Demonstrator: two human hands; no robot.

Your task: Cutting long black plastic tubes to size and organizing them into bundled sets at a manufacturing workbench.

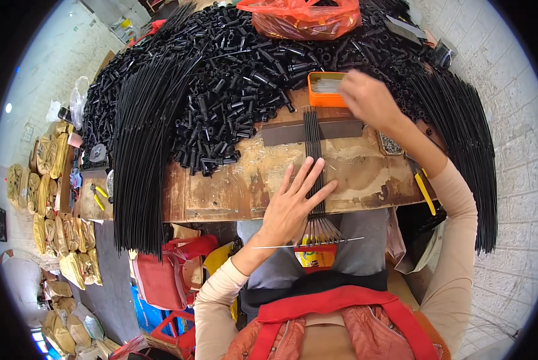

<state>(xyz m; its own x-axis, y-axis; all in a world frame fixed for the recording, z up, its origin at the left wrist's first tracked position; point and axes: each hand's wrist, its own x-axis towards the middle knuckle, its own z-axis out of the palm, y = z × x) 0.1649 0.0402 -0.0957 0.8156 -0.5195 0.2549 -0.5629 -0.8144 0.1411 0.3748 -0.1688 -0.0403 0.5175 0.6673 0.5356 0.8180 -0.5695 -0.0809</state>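
My left hand point(293, 201) lies flat with its fingers spread, over a row of thin black rods point(312, 135) at the table's front edge. Below the edge, the rods' pale near ends point(323, 230) fan out above my lap, and a thin silvery rod point(353, 239) crosses them. The far ends rest over a dark flat strip point(281, 134). At the right rim of an orange box point(320, 101) of fine metal wires point(325, 86), my right hand point(365, 99) is raised with its fingers curled together. It is a little blurred, and what it holds, if anything, is hidden.
Heaps of black tubular parts point(221, 114) cover the back of the wooden table point(221, 195). Bundles of long black rods point(146, 150) hang over its edge at both sides. Yellow-handled pliers point(424, 191) lie at right, a red plastic bag point(305, 21) at the back.
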